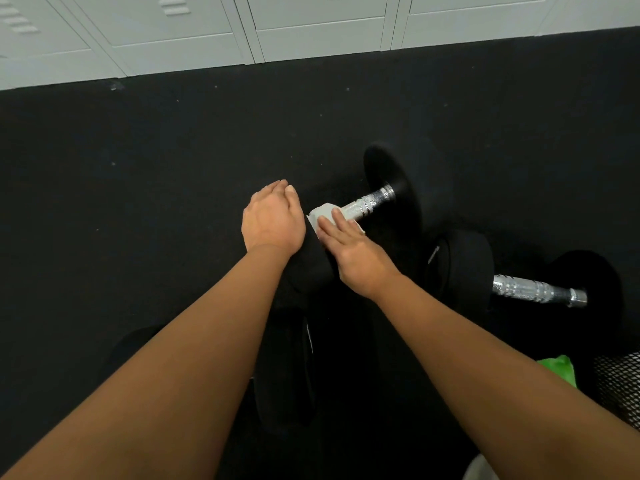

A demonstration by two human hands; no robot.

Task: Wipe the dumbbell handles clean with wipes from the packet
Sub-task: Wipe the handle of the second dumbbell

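Note:
A black dumbbell lies on the floor with its chrome handle (369, 202) running up to the right between a far head (398, 178) and a near head (311, 268). A white wipe (322, 214) is wrapped over the handle's near end. My right hand (356, 254) lies on the wipe with straight fingers pressing it onto the handle. My left hand (272, 220) curls over the near head, fingers hidden behind it. A second dumbbell (533, 289) lies to the right. The green wipes packet (559, 370) shows behind my right forearm.
Grey lockers (311, 29) stand along the far edge of the black rubber floor (138, 168). Another black weight (284, 368) sits between my forearms. A black mesh basket (620, 386) is at the right edge.

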